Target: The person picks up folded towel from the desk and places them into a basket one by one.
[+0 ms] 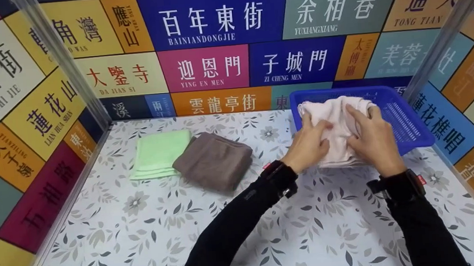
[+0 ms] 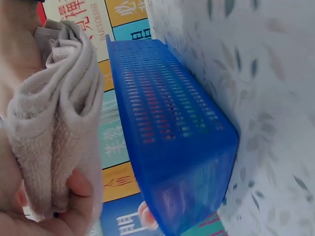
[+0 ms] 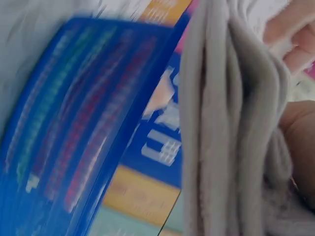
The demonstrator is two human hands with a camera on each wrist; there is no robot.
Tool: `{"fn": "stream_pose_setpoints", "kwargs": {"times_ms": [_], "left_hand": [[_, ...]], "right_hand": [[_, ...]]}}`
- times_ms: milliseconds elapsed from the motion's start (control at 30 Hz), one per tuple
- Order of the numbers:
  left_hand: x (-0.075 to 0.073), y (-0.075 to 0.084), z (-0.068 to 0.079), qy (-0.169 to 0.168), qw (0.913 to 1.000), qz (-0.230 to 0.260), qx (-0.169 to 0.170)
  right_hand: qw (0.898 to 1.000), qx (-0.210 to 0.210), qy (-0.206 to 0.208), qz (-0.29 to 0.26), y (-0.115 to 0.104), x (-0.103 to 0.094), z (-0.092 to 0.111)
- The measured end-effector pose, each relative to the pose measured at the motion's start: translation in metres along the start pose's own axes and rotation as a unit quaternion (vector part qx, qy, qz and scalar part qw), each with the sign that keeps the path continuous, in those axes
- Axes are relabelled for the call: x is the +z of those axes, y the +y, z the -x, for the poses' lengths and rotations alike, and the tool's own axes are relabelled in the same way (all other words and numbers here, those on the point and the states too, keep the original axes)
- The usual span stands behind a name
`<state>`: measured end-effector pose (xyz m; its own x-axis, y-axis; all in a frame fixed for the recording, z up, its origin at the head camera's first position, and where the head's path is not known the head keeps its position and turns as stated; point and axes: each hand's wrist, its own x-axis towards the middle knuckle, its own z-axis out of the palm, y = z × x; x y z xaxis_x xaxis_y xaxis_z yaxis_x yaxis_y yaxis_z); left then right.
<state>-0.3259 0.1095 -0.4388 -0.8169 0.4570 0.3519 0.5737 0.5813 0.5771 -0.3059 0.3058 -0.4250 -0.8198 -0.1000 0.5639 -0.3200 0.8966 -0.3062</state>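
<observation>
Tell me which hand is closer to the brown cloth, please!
The left hand is. It holds the pale pink cloth to the right of the brown cloth, not touching the brown one. The right hand holds it too, farther right.

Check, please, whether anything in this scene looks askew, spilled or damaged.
Only slight untidiness: the brown cloth lies askew, turned at an angle to the green cloth beside it. The pale pink cloth, held by the left hand and right hand, looks rumpled. No spill or damage is visible.
</observation>
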Motion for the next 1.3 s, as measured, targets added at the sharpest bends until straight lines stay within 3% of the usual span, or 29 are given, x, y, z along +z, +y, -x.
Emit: {"fn": "stream_pose_setpoints", "kwargs": {"times_ms": [167,467,700,833,933,1067,1200,1300], "left_hand": [[0.024,0.006,-0.032,-0.013,0.9988,-0.031,0.036],[0.064,0.018,-0.067,-0.042,0.9983,-0.037,0.017],[0.079,0.016,-0.071,-0.065,0.9960,-0.050,0.037],[0.082,0.016,-0.072,-0.095,0.9916,-0.074,0.046],[0.084,0.018,-0.072,-0.128,0.9869,-0.094,0.024],[0.089,0.022,-0.072,-0.173,0.9743,-0.145,-0.008],[0.095,0.026,-0.070,-0.204,0.9572,-0.205,-0.013],[0.099,0.030,-0.069,-0.210,0.9496,-0.232,-0.015]], "right_hand": [[0.998,0.043,0.020,0.029,0.034,-0.003,-0.018],[0.992,0.102,0.040,0.067,0.079,0.007,-0.028],[0.988,0.117,0.050,0.089,0.099,0.025,-0.030],[0.985,0.135,0.017,0.104,0.110,0.032,-0.028],[0.986,0.127,-0.008,0.107,0.119,0.035,-0.027],[0.988,0.120,-0.020,0.096,0.126,0.035,-0.027],[0.984,0.140,-0.035,0.104,0.131,0.033,-0.030],[0.980,0.147,-0.052,0.125,0.135,0.032,-0.032]]}}
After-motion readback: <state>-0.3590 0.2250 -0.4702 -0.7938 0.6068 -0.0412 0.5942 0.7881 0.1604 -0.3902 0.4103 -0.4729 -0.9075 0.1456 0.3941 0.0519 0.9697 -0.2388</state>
